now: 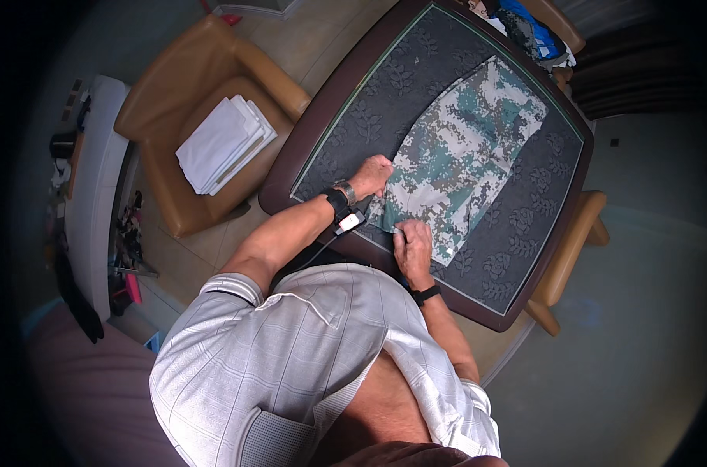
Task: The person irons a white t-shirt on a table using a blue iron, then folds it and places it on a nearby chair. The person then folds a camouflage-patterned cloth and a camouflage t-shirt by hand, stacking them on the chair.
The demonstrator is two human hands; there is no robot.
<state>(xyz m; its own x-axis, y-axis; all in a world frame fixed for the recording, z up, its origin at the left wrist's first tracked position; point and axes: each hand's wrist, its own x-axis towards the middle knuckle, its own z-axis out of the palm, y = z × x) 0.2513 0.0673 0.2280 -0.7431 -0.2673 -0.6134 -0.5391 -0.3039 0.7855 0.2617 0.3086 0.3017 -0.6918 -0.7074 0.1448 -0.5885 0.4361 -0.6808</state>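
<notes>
A camouflage-patterned piece of clothing (458,152), perhaps folded trousers, lies long and flat on the dark floral top of the table (353,134). Its near end reaches close to the table's near edge. My left hand (372,175) is closed on the garment's left edge near that end, with the fingers curled. Lower and to the right, my right hand (413,245) rests at the near edge, its thumb and fingers pinching the cloth. A small white tag shows on the garment's near right corner. Bands circle both wrists, and a small lit device hangs near the left one.
A tan armchair (213,52) to the left holds a stack of folded white cloths (219,146). Mixed clothes (528,35) lie heaped on a chair beyond the table's far end. Another tan chair (569,251) stands at the right. A white shelf (102,175) with small items is far left.
</notes>
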